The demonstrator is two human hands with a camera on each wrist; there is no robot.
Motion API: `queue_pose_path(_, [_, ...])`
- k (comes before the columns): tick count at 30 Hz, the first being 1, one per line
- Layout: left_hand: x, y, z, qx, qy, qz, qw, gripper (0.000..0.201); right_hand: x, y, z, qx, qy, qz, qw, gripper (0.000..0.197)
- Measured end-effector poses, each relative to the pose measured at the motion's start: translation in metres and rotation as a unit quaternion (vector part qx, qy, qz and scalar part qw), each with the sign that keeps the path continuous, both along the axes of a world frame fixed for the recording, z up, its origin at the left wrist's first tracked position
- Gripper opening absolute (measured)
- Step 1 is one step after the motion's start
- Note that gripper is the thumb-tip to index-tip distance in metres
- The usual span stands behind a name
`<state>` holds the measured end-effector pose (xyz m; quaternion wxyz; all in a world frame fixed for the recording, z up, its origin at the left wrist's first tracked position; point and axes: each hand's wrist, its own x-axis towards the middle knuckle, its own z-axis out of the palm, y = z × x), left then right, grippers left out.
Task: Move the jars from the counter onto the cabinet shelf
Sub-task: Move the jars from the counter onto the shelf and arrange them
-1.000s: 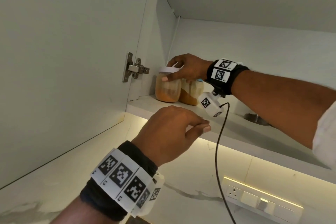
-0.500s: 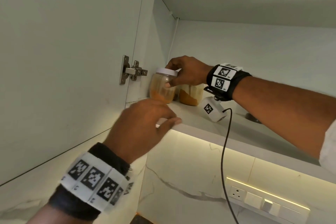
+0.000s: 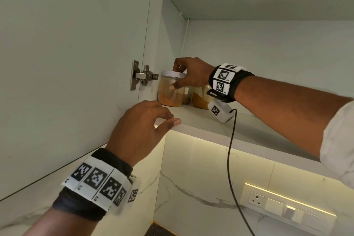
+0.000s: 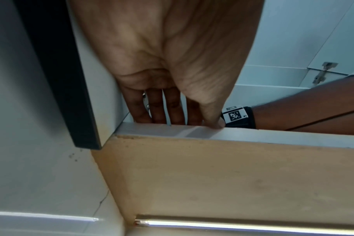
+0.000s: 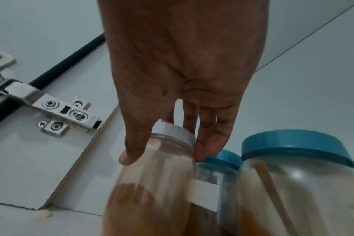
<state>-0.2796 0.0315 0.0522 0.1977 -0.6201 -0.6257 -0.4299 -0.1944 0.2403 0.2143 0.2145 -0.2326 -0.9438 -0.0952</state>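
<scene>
A clear jar with a white lid (image 3: 171,90) (image 5: 162,167) holding orange powder stands at the left end of the cabinet shelf (image 3: 220,126). My right hand (image 3: 188,75) (image 5: 164,148) grips it from above, thumb on its front and fingers behind the lid. Two blue-lidded jars stand to its right, a big one (image 5: 297,175) (image 3: 202,97) and a smaller one (image 5: 220,172) behind. My left hand (image 3: 162,120) (image 4: 178,118) rests on the shelf's front edge near the left corner, fingers straight on top, thumb on the lip.
The cabinet door (image 3: 67,63) stands open at the left on a metal hinge (image 3: 142,76) (image 5: 57,110). A black cable (image 3: 229,159) hangs from my right wrist camera. A lit strip and a socket panel (image 3: 283,209) lie on the marble wall below the shelf.
The white-lidded jar has slid left toward the cabinet wall under my right hand. My left hand moved left along the shelf's front edge and settled near the corner.
</scene>
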Motion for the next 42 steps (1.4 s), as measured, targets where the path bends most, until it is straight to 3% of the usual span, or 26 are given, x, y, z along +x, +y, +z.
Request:
queue_pose_path(4, [-0.001, 0.000, 0.002, 0.002, 0.002, -0.010, 1.000, 0.058, 0.009, -0.011, 0.005, 0.000, -0.044, -0.018, 0.999, 0.065])
queue_pose_path(7, [0.002, -0.003, 0.004, 0.004, -0.003, -0.018, 1.000, 0.051, 0.026, -0.023, 0.012, -0.001, -0.033, -0.029, 0.999, 0.070])
queue_pose_path(13, [0.003, -0.005, 0.001, 0.004, -0.038, -0.024, 0.999, 0.053, 0.086, -0.079, 0.023, 0.022, -0.038, -0.016, 0.999, 0.057])
queue_pose_path(17, [0.009, -0.007, 0.000, 0.027, -0.076, -0.035, 0.996, 0.039, 0.147, -0.132, 0.018, 0.026, -0.001, 0.009, 1.000, 0.046])
queue_pose_path(21, [0.027, -0.013, 0.001, 0.037, -0.062, -0.019, 0.997, 0.028, 0.210, -0.170, -0.007, 0.010, 0.071, 0.024, 0.997, 0.035])
queue_pose_path(28, [0.125, -0.018, -0.002, 0.085, 0.019, -0.154, 0.984, 0.029, 0.305, -0.214, -0.108, -0.018, 0.179, -0.009, 0.984, 0.033])
queue_pose_path(31, [0.171, -0.015, -0.031, 0.079, 0.057, -0.223, 0.970, 0.026, 0.332, -0.225, -0.166, -0.077, 0.215, -0.035, 0.973, 0.030])
queue_pose_path(36, [0.230, -0.002, -0.143, -0.061, 0.020, -0.313, 0.947, 0.015, 0.386, -0.203, -0.294, -0.161, 0.226, -0.132, 0.952, 0.026])
queue_pose_path(42, [0.259, 0.020, -0.317, -0.300, -0.032, -0.306, 0.903, 0.022, 0.459, -0.156, -0.471, -0.272, 0.192, -0.308, 0.891, 0.025])
